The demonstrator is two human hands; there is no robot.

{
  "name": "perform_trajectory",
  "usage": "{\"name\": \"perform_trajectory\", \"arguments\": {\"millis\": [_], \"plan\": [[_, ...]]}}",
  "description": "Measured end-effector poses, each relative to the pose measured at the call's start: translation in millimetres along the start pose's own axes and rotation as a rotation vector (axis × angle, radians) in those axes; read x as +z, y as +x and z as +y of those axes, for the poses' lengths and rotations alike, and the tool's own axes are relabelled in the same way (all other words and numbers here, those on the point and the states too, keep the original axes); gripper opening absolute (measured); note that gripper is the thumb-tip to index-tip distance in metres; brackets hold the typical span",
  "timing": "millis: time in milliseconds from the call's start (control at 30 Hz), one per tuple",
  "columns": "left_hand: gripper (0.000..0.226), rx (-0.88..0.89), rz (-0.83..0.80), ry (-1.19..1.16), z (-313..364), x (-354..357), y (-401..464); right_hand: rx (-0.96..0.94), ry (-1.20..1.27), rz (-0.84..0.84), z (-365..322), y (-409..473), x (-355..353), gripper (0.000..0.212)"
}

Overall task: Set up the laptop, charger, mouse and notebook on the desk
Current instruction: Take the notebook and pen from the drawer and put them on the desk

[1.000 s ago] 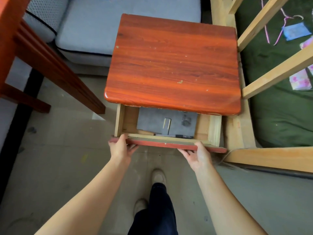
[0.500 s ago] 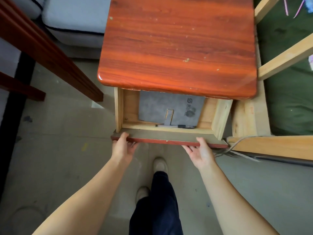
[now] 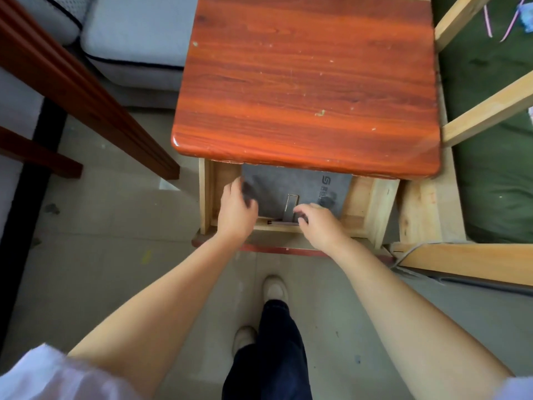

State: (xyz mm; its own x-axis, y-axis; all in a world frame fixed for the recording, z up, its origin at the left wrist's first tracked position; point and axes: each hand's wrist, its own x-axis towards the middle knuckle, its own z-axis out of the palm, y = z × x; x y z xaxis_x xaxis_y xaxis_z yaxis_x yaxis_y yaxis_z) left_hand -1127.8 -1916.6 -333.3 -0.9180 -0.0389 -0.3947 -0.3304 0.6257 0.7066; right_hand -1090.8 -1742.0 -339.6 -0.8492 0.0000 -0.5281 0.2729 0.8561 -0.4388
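Fingers of the left hand curl loosely over the grey sleeve in the open drawer under the desk — right hand curled near its front edge, not gripping yet. I'd get both hands under the edges and lift level — it's probably the laptop.

Under the red desk, the pulled-out drawer holds a grey sleeve; left hand and right hand reach over its near edge.
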Motion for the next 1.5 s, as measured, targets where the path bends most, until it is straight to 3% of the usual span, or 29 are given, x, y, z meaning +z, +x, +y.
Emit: {"name": "perform_trajectory", "arguments": {"millis": [233, 533, 667, 800, 900, 1000, 1200, 1267, 1367, 1500], "plan": [[0.056, -0.208, 0.033, -0.039, -2, 15, 47, -0.073, -0.366, -0.122, 12, 23, 16, 0.02], [0.039, -0.333, -0.081, -0.333, -4, 10, 63, -0.094, 0.025, 0.023, 21, 6, 1, 0.011], [0.056, -0.277, -0.188, -0.405, 2, 3, 52, -0.09, 0.211, 0.124, 20, -11, -17, 0.01], [0.035, -0.184, -0.275, -0.454, 13, -8, 32, 0.073, 0.48, 0.27, 16, -33, -24, 0.014], [0.024, -0.177, -0.237, -0.435, 25, -13, 14, 0.285, 0.651, 0.332, 15, -54, -22, 0.017], [0.036, -0.299, -0.196, -0.485, 35, -16, -3, 0.449, 0.75, 0.341, 13, -71, -24, 0.025], [0.026, -0.558, -0.199, -0.78, 37, -30, -64, 0.556, 0.722, 0.757, -18, -110, -49, 0.025], [0.03, -0.62, -0.196, -0.895, 36, -43, -96, 0.636, 0.77, 0.706, -33, -130, -51, 0.033], [0.027, -0.694, -0.173, -0.988, 38, -72, -140, 0.729, 1.009, 0.407, -64, -157, -61, 0.041], [0.028, -0.616, -0.154, -1.121, 50, -118, -184, 0.542, 1.233, 0.214, -112, -170, -87, 0.03]]}}
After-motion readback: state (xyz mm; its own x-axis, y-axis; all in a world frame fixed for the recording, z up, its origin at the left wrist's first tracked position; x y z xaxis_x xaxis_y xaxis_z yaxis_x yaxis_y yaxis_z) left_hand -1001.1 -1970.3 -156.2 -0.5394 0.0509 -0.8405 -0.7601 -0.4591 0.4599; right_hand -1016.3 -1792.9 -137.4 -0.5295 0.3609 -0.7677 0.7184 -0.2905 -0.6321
